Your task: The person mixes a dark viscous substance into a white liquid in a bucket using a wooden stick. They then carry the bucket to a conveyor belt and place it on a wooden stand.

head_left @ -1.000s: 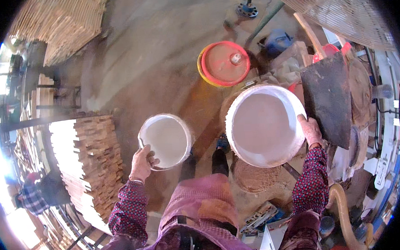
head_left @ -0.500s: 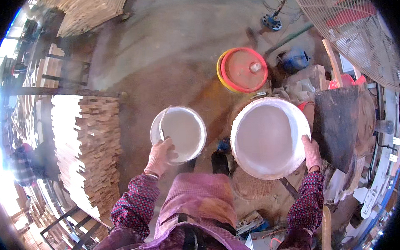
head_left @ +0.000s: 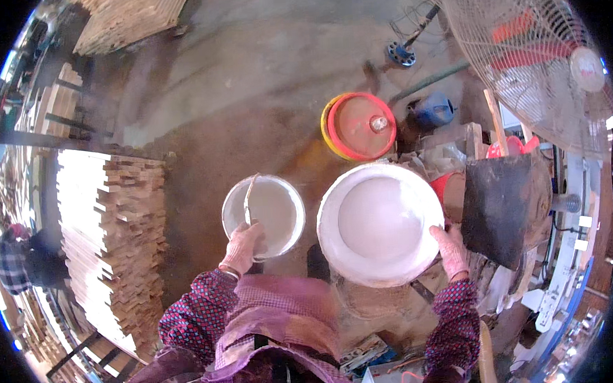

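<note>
My left hand (head_left: 242, 249), in a pale glove, is closed at the near side of a smaller white bucket (head_left: 295, 204). A thin pale strip (head_left: 250, 198) runs from the hand across its mouth to the far rim; I cannot tell whether it is a handle or a stick. To the right, my right hand (head_left: 451, 248) grips the right rim of a larger round white tub (head_left: 332, 225), thumb over the edge. Pale whitish material shows inside both vessels. The tub hangs to the right of the bucket, with a narrow gap between them.
Ahead stands a drum with a red and yellow rim (head_left: 394, 135), beside a blue container (head_left: 435, 108). A big caged fan (head_left: 535, 48) fills the upper right, above a dark board (head_left: 498, 209). Stacked wood strips (head_left: 135, 228) rise at left. A person (head_left: 13, 259) is at far left.
The larger tub has moved left, nearer the smaller bucket, and tilted so its inner wall shows more evenly all round. My view has shifted, bringing more of the fan in.
</note>
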Demonstrator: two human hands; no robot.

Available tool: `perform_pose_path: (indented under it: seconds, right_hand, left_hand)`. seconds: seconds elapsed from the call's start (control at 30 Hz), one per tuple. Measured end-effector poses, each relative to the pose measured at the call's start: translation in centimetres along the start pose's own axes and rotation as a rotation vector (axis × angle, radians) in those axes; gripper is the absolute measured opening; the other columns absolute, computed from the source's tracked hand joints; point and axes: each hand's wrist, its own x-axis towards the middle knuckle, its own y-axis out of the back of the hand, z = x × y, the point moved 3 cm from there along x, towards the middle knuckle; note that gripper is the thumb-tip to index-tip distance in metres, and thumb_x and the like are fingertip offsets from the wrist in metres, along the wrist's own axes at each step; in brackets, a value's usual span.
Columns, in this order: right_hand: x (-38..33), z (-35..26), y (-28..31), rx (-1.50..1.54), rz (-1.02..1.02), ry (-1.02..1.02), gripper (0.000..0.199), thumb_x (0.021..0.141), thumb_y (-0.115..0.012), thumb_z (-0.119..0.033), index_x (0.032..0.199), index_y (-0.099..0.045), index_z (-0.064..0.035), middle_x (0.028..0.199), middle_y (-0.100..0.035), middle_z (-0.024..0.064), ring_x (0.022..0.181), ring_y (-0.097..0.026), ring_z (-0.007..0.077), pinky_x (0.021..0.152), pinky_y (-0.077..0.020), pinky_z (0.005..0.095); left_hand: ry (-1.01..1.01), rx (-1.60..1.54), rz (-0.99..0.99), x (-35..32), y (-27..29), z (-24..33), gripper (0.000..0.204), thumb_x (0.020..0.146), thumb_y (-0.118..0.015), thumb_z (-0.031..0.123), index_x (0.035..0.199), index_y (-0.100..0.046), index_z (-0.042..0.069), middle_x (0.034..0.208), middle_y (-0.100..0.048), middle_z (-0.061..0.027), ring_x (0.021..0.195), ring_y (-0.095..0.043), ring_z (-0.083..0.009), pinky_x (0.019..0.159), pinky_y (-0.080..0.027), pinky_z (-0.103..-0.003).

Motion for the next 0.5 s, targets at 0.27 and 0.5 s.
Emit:
perform_pose_path:
  seconds: [0.27,0.5]
  right_hand:
    - [-5.5,3.7,0.3,0.378,-0.034,-0.01,0.058,0.081,-0.063,-0.025,0.127,-0.048,0.0064,0.12,-0.056,0.0117,0.106,-0.053,0.0219,0.093,-0.0418,0.0336]
    - [-5.1,15.9,0.9,0.383,0.074,-0.259,0.056,0.08,-0.063,-0.018,0.13,-0.047,0.0015,0.116,-0.057,0.0134,0.101,-0.056,0.0254,0.086,-0.0457,0.0386]
  left_hand:
    - [-0.002,0.12,0.011,0.7,-2.7,1.7,0.017,0.085,-0.059,0.016,0.095,-0.053,0.004,0.07,-0.05,-0.0009,0.049,-0.046,-0.0085,0.045,-0.041,-0.024]
    - [0.012,0.152,-0.046,2.5,-4.3,-0.8,0.015,0.084,-0.06,0.014,0.09,-0.052,0.004,0.071,-0.05,-0.0017,0.05,-0.045,-0.0083,0.045,-0.039,-0.025]
